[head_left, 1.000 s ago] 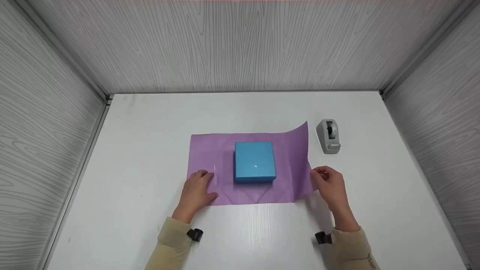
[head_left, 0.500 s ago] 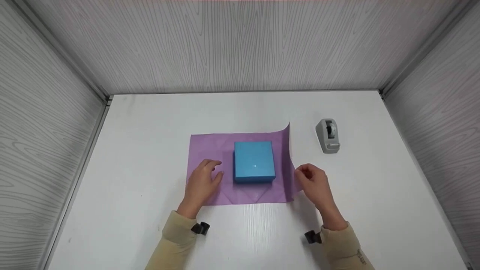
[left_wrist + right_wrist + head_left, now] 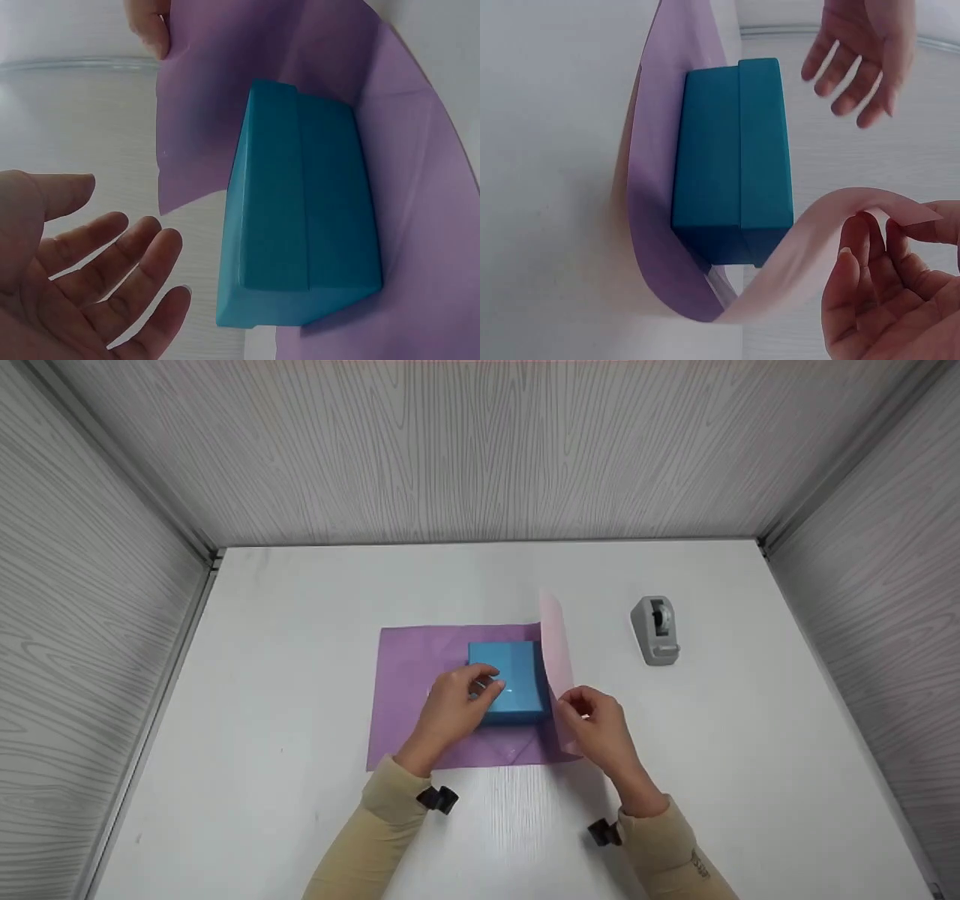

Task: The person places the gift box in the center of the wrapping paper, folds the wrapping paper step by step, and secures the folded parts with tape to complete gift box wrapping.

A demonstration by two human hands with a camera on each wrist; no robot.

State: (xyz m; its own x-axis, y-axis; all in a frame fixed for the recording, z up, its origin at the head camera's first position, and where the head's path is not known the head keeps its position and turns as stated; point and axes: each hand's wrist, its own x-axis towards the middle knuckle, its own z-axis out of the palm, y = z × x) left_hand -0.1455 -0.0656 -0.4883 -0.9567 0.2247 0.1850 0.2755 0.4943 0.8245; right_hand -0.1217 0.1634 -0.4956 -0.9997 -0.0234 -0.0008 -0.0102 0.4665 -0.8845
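Note:
A blue lidded box (image 3: 510,679) sits on a sheet of purple wrapping paper (image 3: 409,675) laid on the white table. My right hand (image 3: 600,731) pinches the paper's right edge between thumb and fingers. That side stands up beside the box and curves toward it, its pale pink underside (image 3: 795,259) showing in the right wrist view. My left hand (image 3: 457,701) hovers over the left part of the box, apart from it in both wrist views. Its fingers (image 3: 135,277) are loosely bent and hold nothing. The left hand hides part of the box's lid and of the paper in the head view.
A grey tape dispenser (image 3: 656,631) with a roll in it stands on the table (image 3: 300,592) to the right, beyond the paper. Wood-grained panels (image 3: 480,450) enclose the table at the back and both sides.
My right hand has drawn the paper's right edge leftward and up, close to the box. My left hand has left the paper's left side and moved right, over the box.

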